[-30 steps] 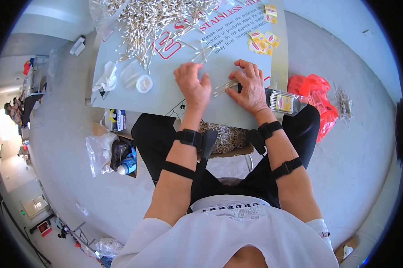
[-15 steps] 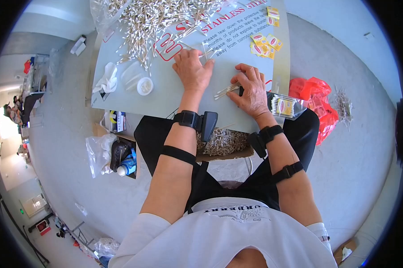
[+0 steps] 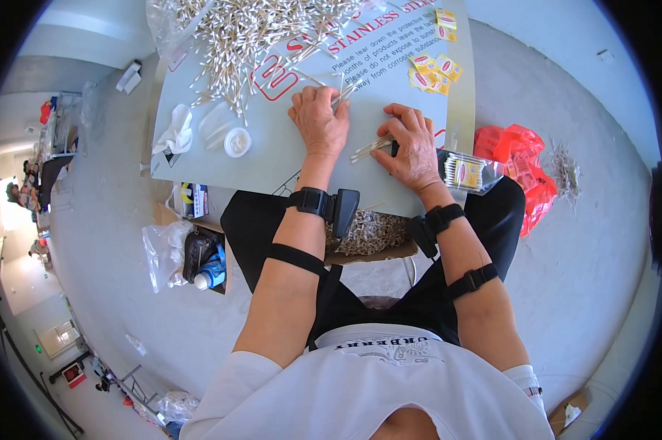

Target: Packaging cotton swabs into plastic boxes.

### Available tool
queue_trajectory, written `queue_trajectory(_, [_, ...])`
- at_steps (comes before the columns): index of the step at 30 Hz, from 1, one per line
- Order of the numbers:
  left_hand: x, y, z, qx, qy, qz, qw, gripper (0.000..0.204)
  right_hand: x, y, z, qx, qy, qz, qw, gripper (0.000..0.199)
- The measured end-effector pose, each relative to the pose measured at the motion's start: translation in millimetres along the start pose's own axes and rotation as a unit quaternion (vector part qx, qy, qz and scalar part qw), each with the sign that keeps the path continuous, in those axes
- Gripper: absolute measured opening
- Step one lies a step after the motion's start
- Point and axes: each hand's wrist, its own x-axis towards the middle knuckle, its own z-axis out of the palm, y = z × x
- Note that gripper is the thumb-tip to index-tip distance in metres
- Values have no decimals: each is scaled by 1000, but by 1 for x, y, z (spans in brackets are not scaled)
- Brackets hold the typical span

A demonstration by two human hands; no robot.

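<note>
A large loose heap of cotton swabs [image 3: 250, 44] covers the far left of the table. My left hand [image 3: 321, 121] rests just below the heap, fingers curled, its thumb and index closed on a few swabs [image 3: 351, 88] at the fingertips. To its right, my right hand [image 3: 412, 150] pinches a small bundle of swabs [image 3: 363, 150] between thumb and fingers, their tips pointing left. Beside the right wrist, at the table's edge, lies a clear pouch [image 3: 486, 178] of swabs with a yellow label card [image 3: 466, 174] inside.
Yellow cards [image 3: 434, 73] lie at the far right of the table [image 3: 272, 169]. A white tissue [image 3: 175, 130] and a small round tub [image 3: 237, 142] sit at left. A red plastic bag [image 3: 525, 172] is at right. Below the table, a cardboard box [image 3: 371, 257] holds more swabs.
My left hand has shifted slightly toward me and right, and the swabs at its fingertips have tilted more upright. My right hand stays nearly still with its bundle.
</note>
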Motion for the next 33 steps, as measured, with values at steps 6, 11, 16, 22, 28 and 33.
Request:
queue_trajectory(6, [1,-1,1,1,0,4,1000,22,1,0,0,-1,0,3,1000,31])
queue_trajectory(11, [0,-2,1,-4,8,21,1000,19,2,-1,1,2,-2,1,1000,31])
queue_trajectory(16, [-8,-2,-1,-120,-44,92,988,27,-1,3,0,6,2,0,1000,30])
queue_trajectory(22, [39,-41,-11,1,56,52,997,26,1,-1,-1,10,-1,-2,1000,29])
queue_trajectory(28, [60,-41,-16,89,-63,45,993,18,1,0,-2,9,-10,6,1000,29])
queue_trajectory(33, [37,-35,-6,18,50,72,996,17,1,0,-1,8,-8,6,1000,28])
